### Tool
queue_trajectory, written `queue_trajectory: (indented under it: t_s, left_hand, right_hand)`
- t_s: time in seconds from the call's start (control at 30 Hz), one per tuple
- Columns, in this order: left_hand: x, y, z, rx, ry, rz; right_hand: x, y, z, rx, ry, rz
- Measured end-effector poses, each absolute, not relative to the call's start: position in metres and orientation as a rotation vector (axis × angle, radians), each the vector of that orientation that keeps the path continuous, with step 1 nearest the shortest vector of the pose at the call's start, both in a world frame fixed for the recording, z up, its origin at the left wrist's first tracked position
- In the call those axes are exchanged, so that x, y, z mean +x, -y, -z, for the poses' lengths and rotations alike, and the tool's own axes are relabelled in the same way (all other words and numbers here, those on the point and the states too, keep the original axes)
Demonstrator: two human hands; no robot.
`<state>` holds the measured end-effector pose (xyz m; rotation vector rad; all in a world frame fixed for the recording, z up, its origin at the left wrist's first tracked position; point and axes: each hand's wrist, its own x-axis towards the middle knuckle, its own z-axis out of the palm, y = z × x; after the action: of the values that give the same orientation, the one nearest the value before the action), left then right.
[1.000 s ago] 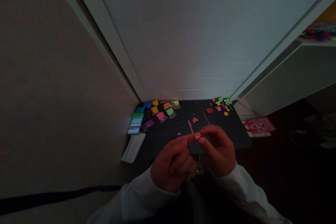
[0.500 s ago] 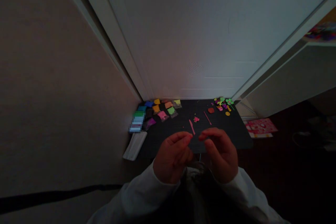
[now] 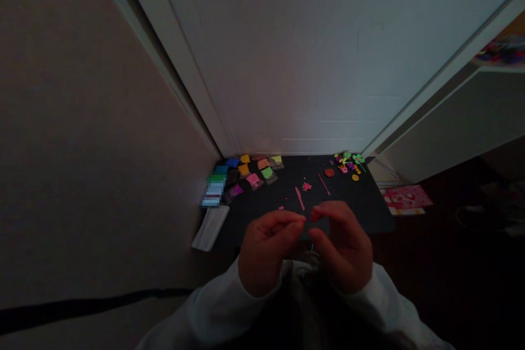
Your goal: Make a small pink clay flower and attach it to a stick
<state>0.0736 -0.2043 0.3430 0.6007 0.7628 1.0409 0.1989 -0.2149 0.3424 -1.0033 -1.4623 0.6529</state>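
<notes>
My left hand point(image 3: 266, 251) is held above the front of the dark table point(image 3: 369, 208), thumb and index finger pinched together. Whatever sits between those fingertips is too small and dim to make out. Facing it, my right hand point(image 3: 348, 249) has its thumb and curled fingers apart, with nothing seen between them. A narrow gap separates the two hands. Just beyond them lie a pink plastic clay knife point(image 3: 299, 198), a thin pink stick tool point(image 3: 324, 184) and a small pink flower-like clay piece point(image 3: 307, 187). A tiny pink bit point(image 3: 281, 208) lies near my left fingers.
Several bags of coloured clay point(image 3: 254, 181) fill the table's left back, beside a white packet point(image 3: 210, 228). A reddish lump point(image 3: 329, 173) and small colourful clay figures point(image 3: 346, 161) sit at the back right. A white door panel point(image 3: 262, 65) rises behind; a wall stands left.
My hands were touching at the fingertips, then parted. My left index finger, stretched out before, is now bent against the thumb. The right thumb and fingers have spread apart.
</notes>
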Motion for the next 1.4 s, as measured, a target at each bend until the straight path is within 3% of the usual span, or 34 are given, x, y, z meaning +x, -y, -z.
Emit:
queue_trajectory:
  t_s: [0.33, 0.83, 1.4]
  left_hand:
    - [0.067, 0.2074, -0.3425, 0.975, -0.935, -1.149]
    - [0.0712, 0.2045, -0.346, 0.946, -0.919, -1.126]
    - [0.071, 0.2032, -0.3415, 0.981, -0.987, -1.083]
  right_hand:
    - [0.1977, 0.2157, -0.3439, -0.967, 1.508, -0.574]
    - [0.2019, 0.2131, -0.3503, -0.942, 1.627, -0.402]
    - [0.1999, 0.2113, -0.3455, -0.986, 1.592, -0.461]
